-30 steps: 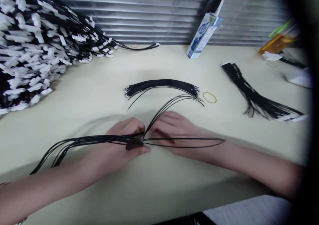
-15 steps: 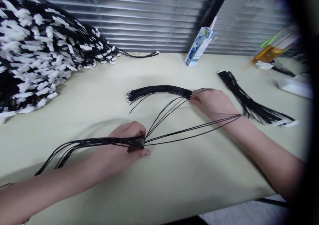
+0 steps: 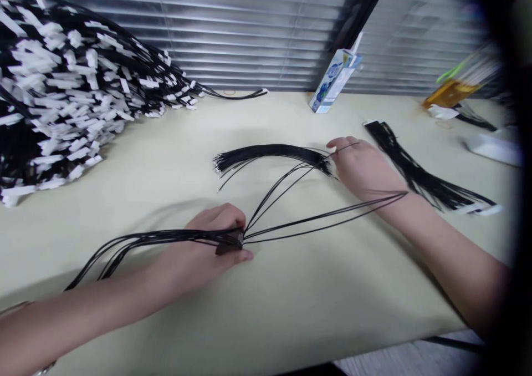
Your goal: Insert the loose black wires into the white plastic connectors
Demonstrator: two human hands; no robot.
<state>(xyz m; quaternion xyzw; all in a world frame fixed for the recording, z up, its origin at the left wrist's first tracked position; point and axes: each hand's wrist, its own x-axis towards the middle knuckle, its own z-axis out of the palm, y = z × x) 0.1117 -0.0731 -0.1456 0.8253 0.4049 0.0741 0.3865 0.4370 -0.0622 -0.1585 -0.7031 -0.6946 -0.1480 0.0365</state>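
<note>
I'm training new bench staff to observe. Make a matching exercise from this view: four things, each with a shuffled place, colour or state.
Things
1. black connector
2. drink carton
3. heap of white-ended cables
4. central wire bundle

Descriptions
A. arched, silver-tipped
B. gripped by the left hand
C. blue and white
D. left end of the table

Pairs: 1-B, 2-C, 3-D, 4-A

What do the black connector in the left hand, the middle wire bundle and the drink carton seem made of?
Black connector: probably plastic, dull, with straight edges.
Wire bundle: likely plastic-insulated, dark flexible strands; the silvery tips look metal.
Drink carton: seemingly coated paperboard, smooth, with printed flat faces.
</note>
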